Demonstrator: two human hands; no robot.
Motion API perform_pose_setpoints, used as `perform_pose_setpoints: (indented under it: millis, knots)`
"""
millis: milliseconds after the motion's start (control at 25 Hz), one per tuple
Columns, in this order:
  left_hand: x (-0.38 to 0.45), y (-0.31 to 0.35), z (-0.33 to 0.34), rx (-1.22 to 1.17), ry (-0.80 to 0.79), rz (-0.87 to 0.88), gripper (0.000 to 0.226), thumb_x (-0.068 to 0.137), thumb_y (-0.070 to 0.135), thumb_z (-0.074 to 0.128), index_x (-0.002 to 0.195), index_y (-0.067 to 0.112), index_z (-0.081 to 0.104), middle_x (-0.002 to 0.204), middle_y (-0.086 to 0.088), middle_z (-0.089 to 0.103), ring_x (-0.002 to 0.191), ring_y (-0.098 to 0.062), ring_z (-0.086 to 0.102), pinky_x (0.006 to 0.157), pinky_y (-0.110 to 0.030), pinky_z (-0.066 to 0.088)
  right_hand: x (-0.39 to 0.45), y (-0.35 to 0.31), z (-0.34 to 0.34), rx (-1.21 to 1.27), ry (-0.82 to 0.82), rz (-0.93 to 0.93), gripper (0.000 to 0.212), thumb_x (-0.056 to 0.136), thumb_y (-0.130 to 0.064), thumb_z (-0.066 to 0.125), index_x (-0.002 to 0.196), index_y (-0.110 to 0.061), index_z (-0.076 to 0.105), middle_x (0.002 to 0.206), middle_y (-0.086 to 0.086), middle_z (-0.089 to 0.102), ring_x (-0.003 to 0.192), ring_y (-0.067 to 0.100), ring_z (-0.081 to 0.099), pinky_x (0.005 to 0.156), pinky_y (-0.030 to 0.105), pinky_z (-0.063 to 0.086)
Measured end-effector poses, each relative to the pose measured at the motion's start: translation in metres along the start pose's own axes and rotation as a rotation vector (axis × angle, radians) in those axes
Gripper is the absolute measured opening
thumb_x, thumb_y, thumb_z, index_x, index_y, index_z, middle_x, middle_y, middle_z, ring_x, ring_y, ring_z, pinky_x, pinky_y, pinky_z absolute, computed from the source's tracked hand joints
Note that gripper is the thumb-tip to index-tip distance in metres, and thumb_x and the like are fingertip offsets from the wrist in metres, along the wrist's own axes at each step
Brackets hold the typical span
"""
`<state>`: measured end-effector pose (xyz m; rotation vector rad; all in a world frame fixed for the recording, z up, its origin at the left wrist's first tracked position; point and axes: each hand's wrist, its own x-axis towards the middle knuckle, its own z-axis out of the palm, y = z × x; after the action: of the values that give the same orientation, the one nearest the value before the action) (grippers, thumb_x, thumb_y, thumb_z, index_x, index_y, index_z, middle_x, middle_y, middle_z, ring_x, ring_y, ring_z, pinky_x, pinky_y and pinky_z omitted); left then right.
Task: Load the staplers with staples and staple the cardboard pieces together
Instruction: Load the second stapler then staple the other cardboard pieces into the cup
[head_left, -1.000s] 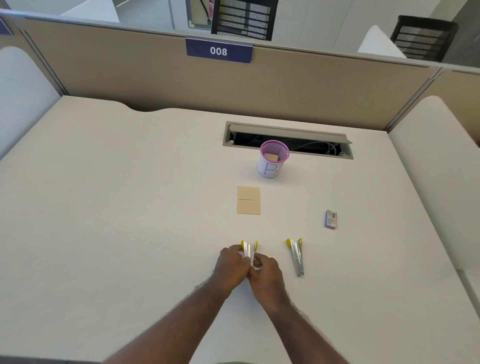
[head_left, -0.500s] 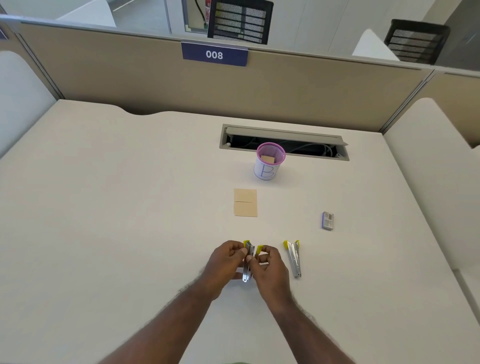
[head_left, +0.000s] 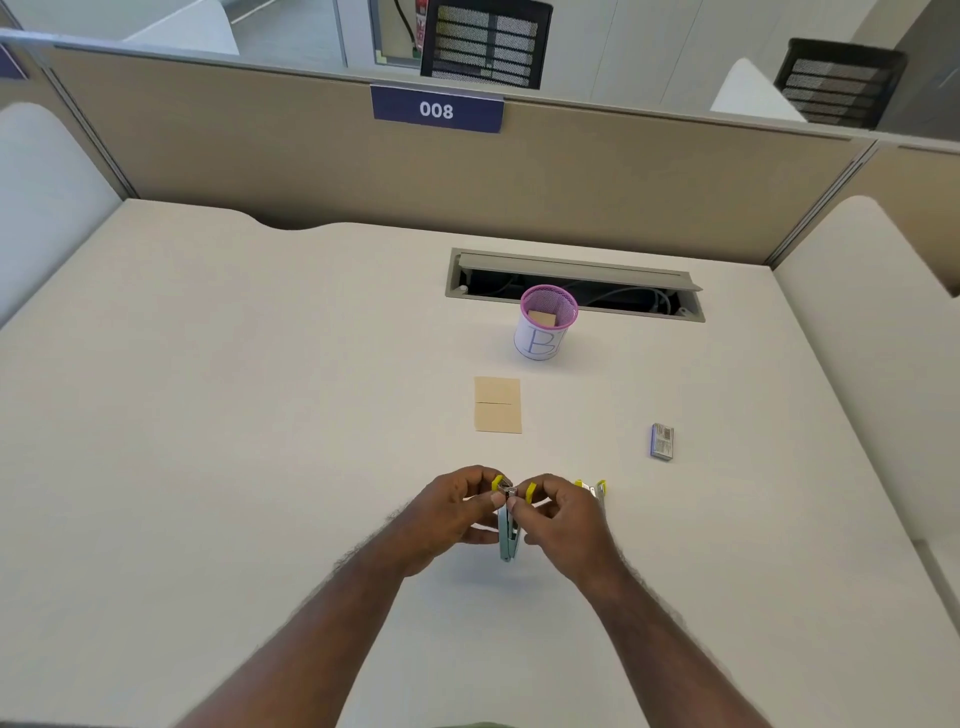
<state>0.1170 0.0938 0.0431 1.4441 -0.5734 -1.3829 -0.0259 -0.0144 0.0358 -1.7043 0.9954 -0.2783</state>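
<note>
A: What does the stapler (head_left: 508, 530) look like from the head camera?

B: A slim grey metal body with yellow tips at its far end. It is lifted off the desk (head_left: 260, 415), near the front edge, with its far end spread apart.

A: And the hands?

B: The left hand (head_left: 457, 512) has its grip closed on the stapler's left side, thumb and fingers pinching near a yellow tip. The right hand (head_left: 558, 519) pinches the top from the right, its grip closed too; it may hold a small metal piece there, but that is too tiny to tell.

A: Anything else?

B: A second stapler (head_left: 592, 489) lies just right of the right hand. Two cardboard pieces (head_left: 497, 405) lie edge to edge farther back, a small staple box (head_left: 662, 441) to the right, and a pink mesh cup (head_left: 546, 323) beyond.
</note>
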Motion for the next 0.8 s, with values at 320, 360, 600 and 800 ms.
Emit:
perform_pose_setpoints:
  millis: [320,360,600,800]
  knots:
    - [0.0,0.008,0.001,0.048,0.01,0.027,0.017,0.095,0.013,0.061,0.109,0.005,0.064,0.106,-0.014,0.069,0.099,-0.03,0.071,0.092,-0.044,0.057,-0.001,-0.014,0.0,-0.14,0.052,-0.039,0.019,0.066,-0.047,0.065,0.073,-0.03,0.064,0.064,-0.011,0.067,0.052,0.001,0.062,0.049,0.021,0.049]
    - [0.0,0.008,0.002,0.052,0.015,0.03,0.016,0.095,0.013,0.061,0.108,0.004,0.064,0.106,-0.016,0.069,0.099,-0.03,0.071,0.092,-0.044,0.057,-0.002,-0.016,0.0,-0.157,0.054,-0.053,0.02,0.065,-0.047,0.063,0.072,-0.028,0.064,0.06,-0.014,0.065,0.05,-0.001,0.059,0.045,0.015,0.043]
    - [-0.001,0.009,0.013,0.029,0.112,0.064,0.007,0.098,0.007,0.055,0.102,0.004,0.059,0.099,-0.014,0.062,0.096,-0.03,0.07,0.087,-0.037,0.058,-0.002,-0.016,-0.001,-0.128,0.089,-0.103,0.016,0.066,-0.038,0.06,0.067,-0.022,0.059,0.055,-0.017,0.058,0.05,0.001,0.05,0.046,0.013,0.039]
    - [-0.003,0.012,0.0,-0.161,0.229,0.16,0.014,0.1,0.011,0.053,0.107,-0.001,0.054,0.099,-0.009,0.064,0.101,-0.032,0.07,0.087,-0.038,0.058,0.001,-0.017,-0.011,0.072,0.185,-0.102,0.016,0.084,-0.013,0.067,0.082,-0.029,0.067,0.076,-0.009,0.071,0.071,0.01,0.072,0.07,0.038,0.061]
